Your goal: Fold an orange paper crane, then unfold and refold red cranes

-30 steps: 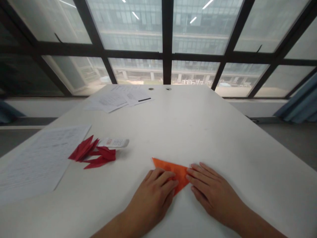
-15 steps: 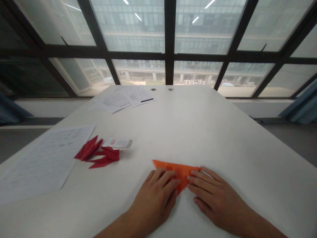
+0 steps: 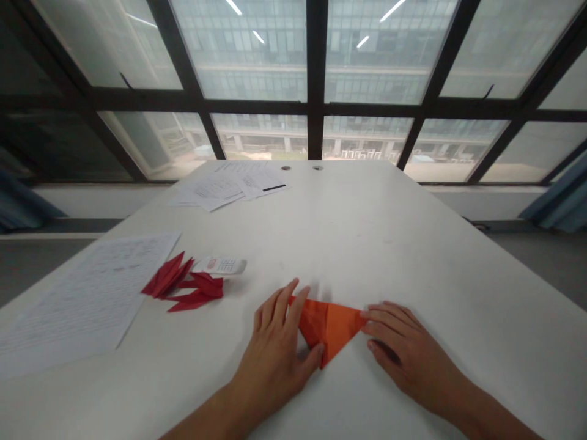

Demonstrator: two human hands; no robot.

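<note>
I see the orange paper (image 3: pixel 337 324) on the near part of the table (image 3: pixel 376 238). The left hand (image 3: pixel 274 345) is half open, fingers over one corner; the right hand (image 3: pixel 408 348), loosely curved, touches the opposite corner. Whether either pinches it, I can't tell.

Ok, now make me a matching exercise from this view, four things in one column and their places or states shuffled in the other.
Column one
1) orange paper
2) red folded papers
3) left hand
4) right hand

Column two
a) at the triangle's right corner
b) next to a small white object with printed markings
c) triangular in outline, creased
d) at the triangle's left side

Right pairs: 1-c, 2-b, 3-d, 4-a
</note>
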